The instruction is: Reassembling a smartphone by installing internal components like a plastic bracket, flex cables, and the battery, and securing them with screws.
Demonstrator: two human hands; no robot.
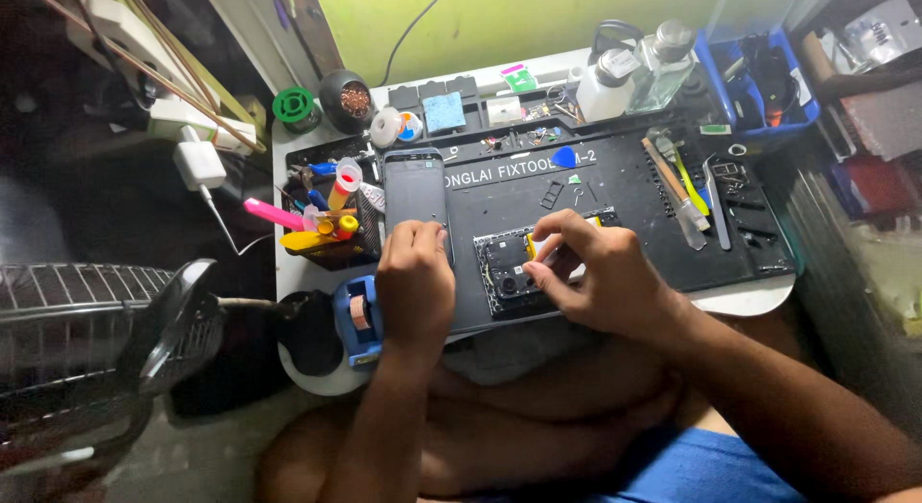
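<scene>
on dark mat (pixel 624 191), right hand (pixel 600 277) fingers pinch opened phone (pixel 509 268); left hand (pixel 415 282) grips back cover (pixel 415 186).

A small phone-repair workbench is shown. A dark repair mat (pixel 615 191) is laid over a white table (pixel 759 296) set against a green wall (pixel 519 13). At 9 o'clock a tool holder (pixel 331 229) is crammed with implements; at 12 o'clock solvent bottles (pixel 634 75) are stood; at 2 o'clock a blue parts bin (pixel 759 80) is placed.
</scene>
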